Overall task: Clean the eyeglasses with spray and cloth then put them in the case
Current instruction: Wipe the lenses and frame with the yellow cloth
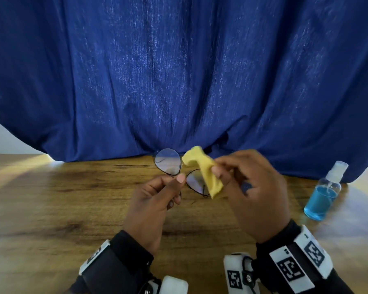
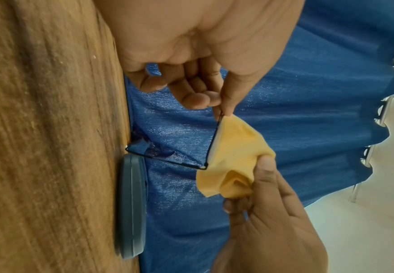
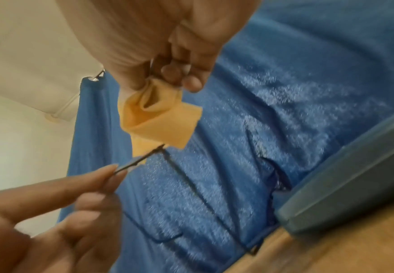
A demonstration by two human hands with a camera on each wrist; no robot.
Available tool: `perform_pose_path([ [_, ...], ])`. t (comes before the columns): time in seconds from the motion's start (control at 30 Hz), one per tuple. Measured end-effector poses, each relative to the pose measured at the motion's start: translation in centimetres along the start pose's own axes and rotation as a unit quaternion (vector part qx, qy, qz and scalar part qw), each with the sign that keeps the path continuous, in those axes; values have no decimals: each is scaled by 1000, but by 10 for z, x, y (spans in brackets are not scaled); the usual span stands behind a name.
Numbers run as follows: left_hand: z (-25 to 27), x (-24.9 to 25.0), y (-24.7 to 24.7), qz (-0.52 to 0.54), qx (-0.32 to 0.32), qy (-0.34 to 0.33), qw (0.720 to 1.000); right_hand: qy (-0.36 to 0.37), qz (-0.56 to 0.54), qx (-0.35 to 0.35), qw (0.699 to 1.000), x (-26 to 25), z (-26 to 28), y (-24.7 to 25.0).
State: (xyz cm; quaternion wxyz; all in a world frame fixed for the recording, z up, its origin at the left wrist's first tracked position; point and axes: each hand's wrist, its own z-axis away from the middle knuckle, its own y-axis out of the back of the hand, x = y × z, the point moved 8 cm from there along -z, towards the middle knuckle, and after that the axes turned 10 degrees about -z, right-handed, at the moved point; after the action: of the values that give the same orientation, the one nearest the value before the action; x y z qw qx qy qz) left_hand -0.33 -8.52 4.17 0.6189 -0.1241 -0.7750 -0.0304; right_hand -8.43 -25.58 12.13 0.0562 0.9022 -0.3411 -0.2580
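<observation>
Thin dark-framed eyeglasses (image 1: 167, 161) are held up over the wooden table (image 1: 51, 209), temples unfolded toward the curtain. My left hand (image 1: 177, 180) pinches the frame near the bridge between thumb and forefinger, as the left wrist view shows (image 2: 219, 106). My right hand (image 1: 219, 172) pinches a folded yellow cloth (image 1: 202, 166) that lies against the nearer lens and covers part of it. In the right wrist view the cloth (image 3: 158, 118) hangs from my right hand's fingertips (image 3: 191, 85) just above the frame (image 3: 184, 177). The grey-blue case (image 2: 131, 203) lies shut on the table by the curtain.
A clear spray bottle (image 1: 323, 194) with blue liquid stands upright on the table at the right. A blue curtain (image 1: 179, 81) hangs along the table's far edge. In the right wrist view the case (image 3: 345, 186) sits just beyond the temple tips.
</observation>
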Motion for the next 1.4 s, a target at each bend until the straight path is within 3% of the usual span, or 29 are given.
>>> perform_pose_path([
  [0.1,1,-1,-1,-9,-7,8,1000,-34,-8,90,995,4,-4,24],
  [0.17,1,-1,-3,-12,-13,12,1000,-70,-18,96,993,13,-4,25],
  [0.3,2,-6,-5,-31,-23,34,999,-157,-43,36,986,29,-5,16],
  [0.37,1,-11,-4,-40,-24,47,998,-179,-139,-5,974,26,-4,8],
  [0.43,1,-15,-5,-40,-30,54,997,-195,-286,-29,938,20,-4,-2],
  [0.5,1,-19,-6,-32,-34,58,997,-204,-347,-36,915,17,-4,-7],
  [0.6,2,-19,-8,-28,-31,60,997,-200,-151,-44,967,29,0,-7],
  [0.7,3,-15,-10,-31,-38,53,997,-176,-26,-40,983,39,3,-4],
  [0.83,3,-11,-11,-14,-41,39,998,-105,12,-52,993,31,0,-5],
  [0.93,2,-7,-9,9,-37,23,999,-76,38,-128,988,28,0,-13],
  [1.03,4,1,-8,9,-38,0,999,-81,17,-185,979,28,2,-19],
  [1.17,7,10,-11,-28,-55,-54,997,-85,14,-211,974,28,4,-21],
  [1.3,10,21,-15,-119,-60,-136,982,-110,-24,-241,964,29,8,-26],
  [1.4,11,25,-13,-163,-56,-160,972,-117,-72,-266,954,26,12,-35],
])
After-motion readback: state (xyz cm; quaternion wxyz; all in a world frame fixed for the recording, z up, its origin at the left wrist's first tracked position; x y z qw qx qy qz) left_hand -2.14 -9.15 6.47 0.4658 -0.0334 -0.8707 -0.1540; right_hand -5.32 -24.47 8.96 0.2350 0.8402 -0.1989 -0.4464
